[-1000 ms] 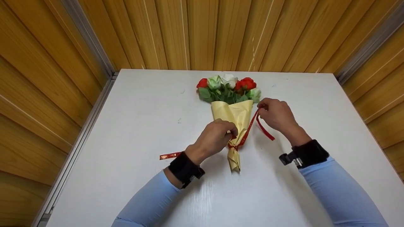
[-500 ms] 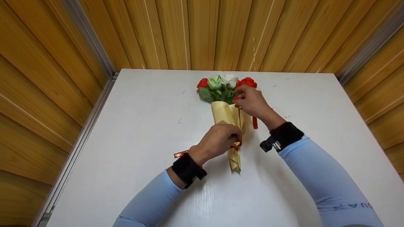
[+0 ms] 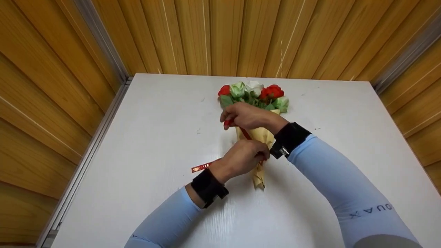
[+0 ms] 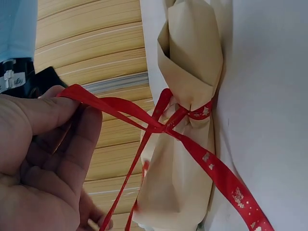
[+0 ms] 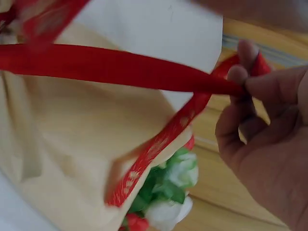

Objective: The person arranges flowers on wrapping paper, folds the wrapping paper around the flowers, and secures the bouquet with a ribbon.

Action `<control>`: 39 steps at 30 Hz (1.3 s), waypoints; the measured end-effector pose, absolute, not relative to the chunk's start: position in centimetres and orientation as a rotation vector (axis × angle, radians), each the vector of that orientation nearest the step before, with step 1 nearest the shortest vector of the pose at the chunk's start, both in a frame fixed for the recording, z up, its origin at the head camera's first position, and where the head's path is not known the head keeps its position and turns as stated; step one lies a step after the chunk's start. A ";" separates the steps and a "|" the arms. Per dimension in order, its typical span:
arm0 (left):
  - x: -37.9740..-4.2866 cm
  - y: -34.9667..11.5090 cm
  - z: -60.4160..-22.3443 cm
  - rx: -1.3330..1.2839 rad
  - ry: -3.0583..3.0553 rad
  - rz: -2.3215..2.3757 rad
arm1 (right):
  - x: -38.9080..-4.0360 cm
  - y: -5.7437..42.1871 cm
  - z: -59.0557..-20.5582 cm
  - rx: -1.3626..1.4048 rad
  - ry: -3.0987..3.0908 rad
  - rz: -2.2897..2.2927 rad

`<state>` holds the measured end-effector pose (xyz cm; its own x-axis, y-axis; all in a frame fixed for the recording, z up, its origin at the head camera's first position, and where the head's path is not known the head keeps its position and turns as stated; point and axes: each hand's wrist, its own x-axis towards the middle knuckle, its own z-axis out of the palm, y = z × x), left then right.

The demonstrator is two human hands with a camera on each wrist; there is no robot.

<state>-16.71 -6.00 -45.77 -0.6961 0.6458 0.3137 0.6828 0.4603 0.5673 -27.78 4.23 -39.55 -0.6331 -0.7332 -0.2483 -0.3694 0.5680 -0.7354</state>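
A bouquet of red, white and pale green flowers in cream wrapping paper lies on the white table. Red ribbon with gold print is tied round the narrow neck of the paper. My left hand pinches a loop of the ribbon between thumb and fingers, just above the knot. Crossed over to the left above the wrap, my right hand pinches another length of ribbon, drawn taut from the knot. Its free end hangs down over the paper in the right wrist view.
The white table reaches back to a wood-panelled wall. One ribbon tail sticks out to the left from under the left wrist. A metal rail runs along the left table edge.
My right hand has swept from the right of the bouquet across to the left, carrying the ribbon with it. The left hand has shifted slightly right and keeps its pinch.
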 end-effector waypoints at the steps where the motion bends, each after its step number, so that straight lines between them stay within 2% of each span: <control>1: -16.7 -6.0 -45.8 -1.202 -2.638 -1.061 | -27.6 3.9 -39.4 -0.914 2.219 -0.864; 8: -16.7 -6.2 -45.9 -1.213 -2.618 -1.031 | -26.8 3.1 -39.0 -0.961 2.054 -0.747; 14: -16.6 -6.2 -46.0 -1.203 -2.636 -1.053 | -27.3 3.4 -39.5 -0.954 2.201 -0.911; 23: -16.9 -6.2 -46.0 -1.157 -2.582 -1.074 | -27.9 4.3 -40.7 -0.965 2.348 -0.716; 30: -17.3 -6.6 -45.7 -0.914 -2.694 -1.111 | -27.2 5.7 -40.3 -0.905 2.476 -0.793; 39: -17.6 -7.2 -45.4 -0.645 -2.783 -1.250 | -24.6 9.2 -40.3 -0.783 2.610 -1.018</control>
<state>-17.57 -7.22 -45.41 -0.9142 0.3599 0.1865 0.3784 0.5929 0.7108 -24.55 9.15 -40.34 -0.8300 -0.5573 -0.0210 -0.3959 0.6152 -0.6818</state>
